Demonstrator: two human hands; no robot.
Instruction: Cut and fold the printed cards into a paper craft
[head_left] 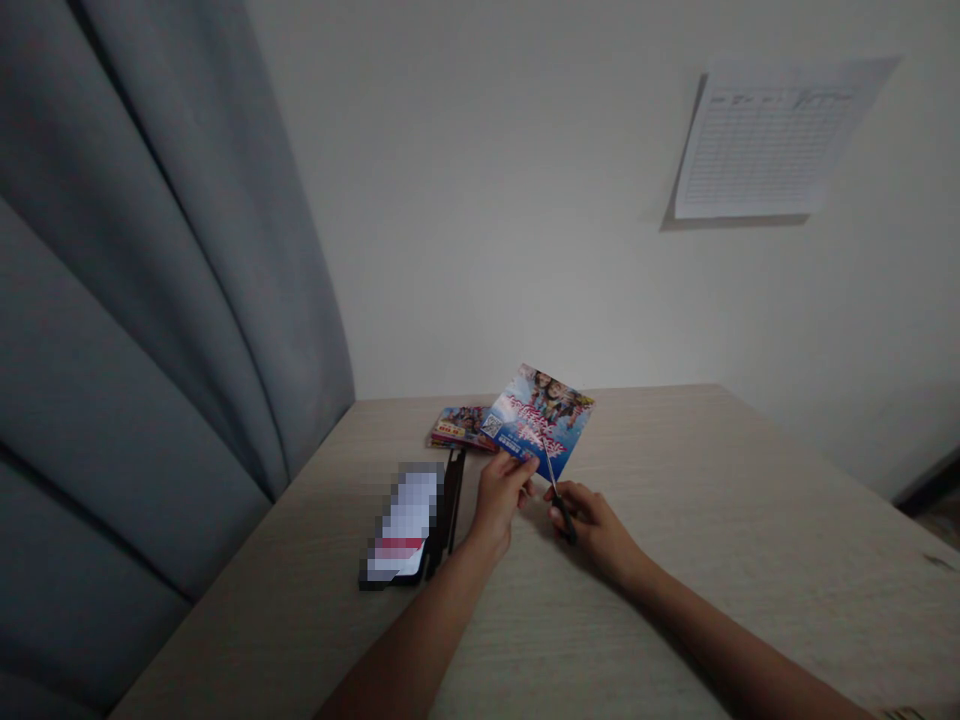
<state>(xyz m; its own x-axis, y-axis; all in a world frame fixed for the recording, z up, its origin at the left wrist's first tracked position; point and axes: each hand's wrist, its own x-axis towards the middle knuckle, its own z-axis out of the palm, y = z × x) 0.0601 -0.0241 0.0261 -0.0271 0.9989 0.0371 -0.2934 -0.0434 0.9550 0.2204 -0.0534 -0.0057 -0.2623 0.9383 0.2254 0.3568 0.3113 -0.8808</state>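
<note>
My left hand [501,500] pinches the lower edge of a colourful printed flyer [547,410], thumb on top and fingers underneath. The flyer is tilted above the table and has a QR code at its left corner. In my right hand [596,525] is a pair of scissors [561,510] with dark handles. Their metal blades reach over the flyer's lower edge, near my left fingertips. Whether the blades are parted I cannot tell. Behind the flyer, a stack of similar printed cards [459,425] lies on the table, partly hidden by it.
On the pale wooden table [712,560], a phone [405,525] with a blurred screen lies left of my hands, beside a dark flat strip [451,500]. A grey curtain [172,300] hangs along the left edge. The wall behind carries a printed sheet [765,150].
</note>
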